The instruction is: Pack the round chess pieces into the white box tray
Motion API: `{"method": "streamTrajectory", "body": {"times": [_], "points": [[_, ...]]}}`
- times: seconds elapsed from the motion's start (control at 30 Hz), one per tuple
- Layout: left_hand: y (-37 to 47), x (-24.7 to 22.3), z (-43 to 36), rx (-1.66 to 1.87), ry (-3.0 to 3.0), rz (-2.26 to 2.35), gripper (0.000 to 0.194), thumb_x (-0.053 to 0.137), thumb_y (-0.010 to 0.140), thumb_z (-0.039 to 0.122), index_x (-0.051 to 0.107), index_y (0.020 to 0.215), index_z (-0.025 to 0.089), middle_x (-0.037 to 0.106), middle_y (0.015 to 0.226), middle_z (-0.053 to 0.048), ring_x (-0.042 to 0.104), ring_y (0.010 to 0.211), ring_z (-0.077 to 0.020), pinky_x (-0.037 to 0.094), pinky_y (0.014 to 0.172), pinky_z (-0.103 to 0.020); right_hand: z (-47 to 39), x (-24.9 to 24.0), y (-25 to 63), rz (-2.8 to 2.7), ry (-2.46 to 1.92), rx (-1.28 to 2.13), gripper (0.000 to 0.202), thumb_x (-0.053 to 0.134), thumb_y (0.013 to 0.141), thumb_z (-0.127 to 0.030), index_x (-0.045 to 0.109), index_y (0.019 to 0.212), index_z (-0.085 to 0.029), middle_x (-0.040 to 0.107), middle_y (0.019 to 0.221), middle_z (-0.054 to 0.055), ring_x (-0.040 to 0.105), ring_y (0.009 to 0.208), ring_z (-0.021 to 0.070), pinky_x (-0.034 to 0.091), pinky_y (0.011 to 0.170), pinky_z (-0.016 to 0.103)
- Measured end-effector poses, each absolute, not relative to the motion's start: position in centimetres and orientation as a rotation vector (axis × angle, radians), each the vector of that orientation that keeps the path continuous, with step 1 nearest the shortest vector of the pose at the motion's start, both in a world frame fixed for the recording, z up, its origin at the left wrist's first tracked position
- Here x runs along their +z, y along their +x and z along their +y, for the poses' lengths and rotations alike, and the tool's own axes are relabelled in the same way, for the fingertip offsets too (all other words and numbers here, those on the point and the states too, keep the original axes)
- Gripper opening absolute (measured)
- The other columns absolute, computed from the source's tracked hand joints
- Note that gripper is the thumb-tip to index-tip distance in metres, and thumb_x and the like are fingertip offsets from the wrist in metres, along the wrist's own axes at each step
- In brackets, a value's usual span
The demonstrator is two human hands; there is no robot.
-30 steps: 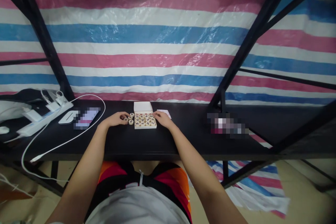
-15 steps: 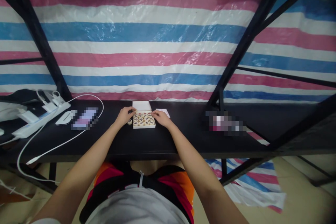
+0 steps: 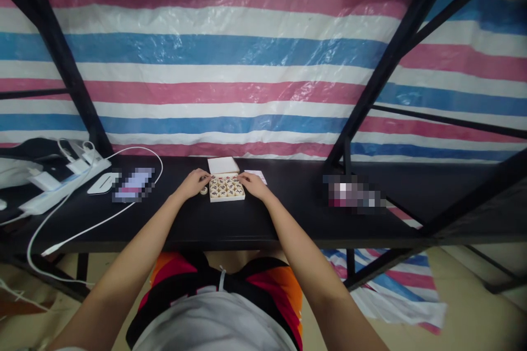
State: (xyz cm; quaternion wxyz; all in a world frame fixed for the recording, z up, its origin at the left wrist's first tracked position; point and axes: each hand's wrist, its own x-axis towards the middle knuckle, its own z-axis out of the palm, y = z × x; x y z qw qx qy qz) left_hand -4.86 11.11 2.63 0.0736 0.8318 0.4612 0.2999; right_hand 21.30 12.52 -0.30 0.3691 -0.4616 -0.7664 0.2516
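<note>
An open white box [image 3: 227,198] of round Chinese chess pieces [image 3: 223,186] stands on the black table. The pieces lie in rows with their characters upward. At the rear of the box its white lid [image 3: 223,165] is tipped back. My left hand [image 3: 194,182] has its bent fingers against the box's left rear side. From the other side, my right hand [image 3: 254,186] presses its fingertips to the right rear corner. A loose chess piece [image 3: 203,191] lies beside the box, partly under my left hand.
A white paper [image 3: 257,175] lies behind my right hand. To the left are a blurred phone-like object [image 3: 134,185], a white pad [image 3: 102,184], a cable [image 3: 94,225] and a power strip [image 3: 66,186]. A blurred item [image 3: 354,193] lies right, near black frame bars.
The box has shifted slightly right and turned a little, and its lid has tilted with it. My left hand has edged right against the box. My right hand stays nearly in place.
</note>
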Motion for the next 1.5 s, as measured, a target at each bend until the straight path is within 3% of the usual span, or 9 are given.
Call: {"method": "streamTrajectory", "body": {"times": [0.17,0.4,0.63,1.1,1.33,1.5], "points": [[-6.6,3.2,10.7,0.808,2.444,1.427,0.025,0.048,0.08,0.034,0.068,0.086,0.02,0.065,0.088,-0.004,0.059,0.084,-0.0189,0.043,0.081,-0.03,12.3,-0.1,21.3,-1.975,-1.181,0.638,0.025,0.047,0.084,-0.036,0.065,0.088,-0.019,0.066,0.082,0.002,0.056,0.074,0.0151,0.04,0.072,0.027],[-7.8,3.0,10.7,0.647,2.331,1.374,0.029,0.062,0.067,0.044,0.07,0.085,0.022,0.063,0.09,-0.001,0.059,0.084,-0.0184,0.045,0.078,-0.027,12.4,-0.1,21.3,-1.973,-1.207,0.642,0.025,0.047,0.084,-0.036,0.065,0.089,-0.019,0.066,0.081,0.002,0.056,0.073,0.0151,0.04,0.07,0.026],[-7.6,2.9,11.0,0.737,2.408,1.465,0.031,0.047,0.078,0.041,0.07,0.086,0.021,0.066,0.087,-0.006,0.06,0.081,-0.0198,0.045,0.077,-0.03,12.5,-0.2,21.3,-1.981,-1.181,0.637,0.024,0.047,0.084,-0.034,0.065,0.087,-0.019,0.066,0.083,0.002,0.056,0.076,0.0149,0.04,0.072,0.026],[-7.6,2.4,11.4,0.653,2.397,1.595,0.026,0.055,0.076,0.037,0.068,0.092,0.022,0.069,0.089,-0.004,0.061,0.081,-0.0198,0.043,0.072,-0.027,12.3,-0.1,21.3,-1.976,-1.159,0.653,0.025,0.047,0.084,-0.036,0.065,0.088,-0.019,0.066,0.083,0.002,0.057,0.077,0.0153,0.04,0.074,0.027],[-4.7,3.4,10.4,1.042,2.407,1.464,0.026,0.051,0.082,0.042,0.065,0.087,0.02,0.067,0.086,-0.004,0.058,0.077,-0.0178,0.043,0.072,-0.027,12.3,-0.1,21.2,-1.975,-1.183,0.627,0.025,0.047,0.084,-0.036,0.065,0.088,-0.019,0.066,0.081,0.002,0.056,0.074,0.0152,0.04,0.071,0.026],[-2.7,3.5,10.7,0.944,2.408,1.379,0.028,0.051,0.082,0.043,0.069,0.09,0.022,0.069,0.09,-0.004,0.059,0.083,-0.0199,0.044,0.079,-0.029,12.4,-0.2,21.2,-1.973,-1.203,0.615,0.023,0.048,0.084,-0.035,0.066,0.088,-0.021,0.067,0.082,0.002,0.057,0.075,0.0155,0.04,0.071,0.027]]}}
